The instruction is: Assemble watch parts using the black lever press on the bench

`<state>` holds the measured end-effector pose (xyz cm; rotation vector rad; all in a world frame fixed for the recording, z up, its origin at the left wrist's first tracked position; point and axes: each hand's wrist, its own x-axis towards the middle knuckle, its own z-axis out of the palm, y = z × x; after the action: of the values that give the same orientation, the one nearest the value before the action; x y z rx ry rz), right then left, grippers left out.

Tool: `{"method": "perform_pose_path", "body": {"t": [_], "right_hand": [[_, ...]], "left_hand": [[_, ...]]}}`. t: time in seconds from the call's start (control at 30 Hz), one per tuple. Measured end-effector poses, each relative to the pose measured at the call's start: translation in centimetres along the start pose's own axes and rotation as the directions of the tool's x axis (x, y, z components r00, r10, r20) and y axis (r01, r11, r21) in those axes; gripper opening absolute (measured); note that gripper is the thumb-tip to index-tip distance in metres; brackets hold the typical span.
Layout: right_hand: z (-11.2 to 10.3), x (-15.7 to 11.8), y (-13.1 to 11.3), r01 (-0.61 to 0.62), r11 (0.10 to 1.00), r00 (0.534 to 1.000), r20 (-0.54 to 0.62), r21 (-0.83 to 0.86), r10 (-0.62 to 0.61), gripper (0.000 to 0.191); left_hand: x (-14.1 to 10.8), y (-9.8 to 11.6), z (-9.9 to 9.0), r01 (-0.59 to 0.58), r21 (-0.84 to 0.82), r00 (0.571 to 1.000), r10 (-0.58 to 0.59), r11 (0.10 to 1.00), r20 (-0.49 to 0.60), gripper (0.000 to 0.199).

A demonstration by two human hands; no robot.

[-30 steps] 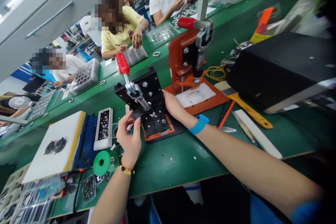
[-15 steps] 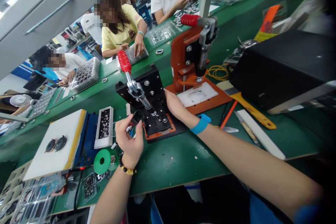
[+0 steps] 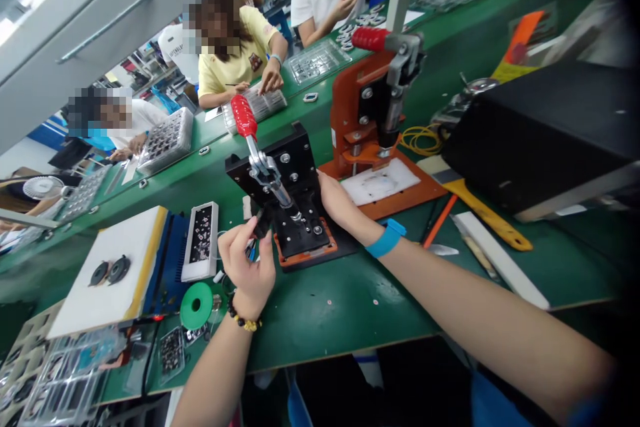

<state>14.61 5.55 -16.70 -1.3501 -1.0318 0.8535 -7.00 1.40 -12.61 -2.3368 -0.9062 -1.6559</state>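
A black toggle clamp fixture [image 3: 300,163] with a red handle [image 3: 243,116] stands in front of me. Its metal plunger points down at the black block above an orange base plate [image 3: 309,256]. My left hand [image 3: 249,263] is at its left side, with thumb and fingertips closed around a small black side piece [image 3: 261,222]. Against the right side of the fixture rests my right hand [image 3: 336,197], its fingers hidden behind the black plate.
An orange toggle press [image 3: 345,113] stands behind to the right, near a black box [image 3: 545,137] and a yellow-handled scraper [image 3: 493,217]. At left are a green spool [image 3: 196,305], a white parts tray [image 3: 201,243] and a white-topped blue box [image 3: 107,267]. Co-workers sit across the bench.
The view has shifted slightly, so the scene sits a little further right. Both hands stay at the fixture; the left fingertips are now around the small black side piece.
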Motion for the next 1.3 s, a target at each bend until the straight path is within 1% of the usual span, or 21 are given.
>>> {"method": "perform_pose_path", "body": {"t": [0.1,0.2,0.33,0.47,0.53,0.67,0.77,0.83,0.87,0.97,1.03,1.1,1.17,1.23,1.3], "right_hand": [[0.0,0.0,0.1,0.012,1.0,1.0,0.002,0.0,-0.012,0.043],[0.0,0.0,0.1,0.01,1.0,1.0,-0.008,-0.003,-0.01,0.043],[0.0,-0.1,0.2,0.01,1.0,1.0,-0.016,0.014,-0.01,0.043],[0.1,-0.1,0.2,0.005,1.0,1.0,-0.018,0.027,-0.004,0.046],[0.1,-0.2,0.2,-0.006,1.0,1.0,-0.017,0.026,0.006,0.047],[0.1,-0.3,0.5,0.001,0.999,1.0,0.009,0.038,-0.002,0.047],[0.1,-0.3,0.8,0.009,0.995,1.0,-0.001,0.102,-0.009,0.042],[0.1,-0.4,0.7,0.007,0.989,1.0,-0.02,0.15,-0.004,0.036],[0.1,-0.5,0.6,0.011,0.99,1.0,-0.022,0.142,-0.008,0.034],[0.1,-0.6,0.4,0.037,0.998,0.999,0.0,0.045,-0.037,0.037],[0.0,-0.6,0.6,0.048,0.999,0.999,0.002,-0.013,-0.047,0.038],[-0.1,-0.6,0.8,0.057,0.997,0.998,0.004,-0.047,-0.057,0.038],[-0.1,-0.6,1.1,0.063,0.997,0.998,0.01,-0.045,-0.063,0.038],[-0.1,-0.6,1.3,0.064,0.998,0.998,0.014,-0.025,-0.064,0.038],[0.0,-0.5,1.5,0.062,0.998,0.998,0.017,-0.004,-0.062,0.039]], "left_hand": [[-0.2,-0.3,-0.1,-0.013,0.02,1.0,0.014,1.0,-0.024,0.047],[0.0,-0.4,-0.1,-0.023,0.03,1.0,0.023,0.999,-0.011,0.045],[0.3,-0.4,-0.1,-0.033,0.027,0.999,0.032,0.999,0.03,0.042],[-0.2,-0.7,-0.2,0.019,-0.041,0.997,-0.016,0.999,0.079,0.04],[-0.6,-1.0,-0.1,0.028,-0.064,0.994,-0.021,0.998,0.109,0.041],[-0.9,-1.1,0.2,-0.03,-0.071,0.979,0.044,0.997,0.2,0.041],[-0.7,-0.9,0.5,-0.039,-0.086,0.981,0.054,0.996,0.187,0.039],[-0.5,-0.8,0.5,-0.003,-0.07,0.986,0.015,0.998,0.167,0.037],[-0.6,-0.8,0.5,0.029,-0.056,0.987,-0.02,0.998,0.16,0.036],[-1.1,-1.5,0.6,0.161,-0.022,0.979,-0.157,0.987,0.133,0.033],[-1.8,-2.0,0.8,0.209,0.0,0.971,-0.208,0.978,0.115,0.037],[-2.3,-2.2,0.8,0.252,0.024,0.958,-0.253,0.968,0.136,0.04],[-2.4,-2.1,0.6,0.314,0.047,0.929,-0.318,0.948,0.189,0.04],[-2.2,-1.8,0.3,0.365,0.051,0.905,-0.367,0.93,0.214,0.04],[-2.0,-1.6,0.2,0.372,0.041,0.904,-0.372,0.927,0.208,0.04]]}}
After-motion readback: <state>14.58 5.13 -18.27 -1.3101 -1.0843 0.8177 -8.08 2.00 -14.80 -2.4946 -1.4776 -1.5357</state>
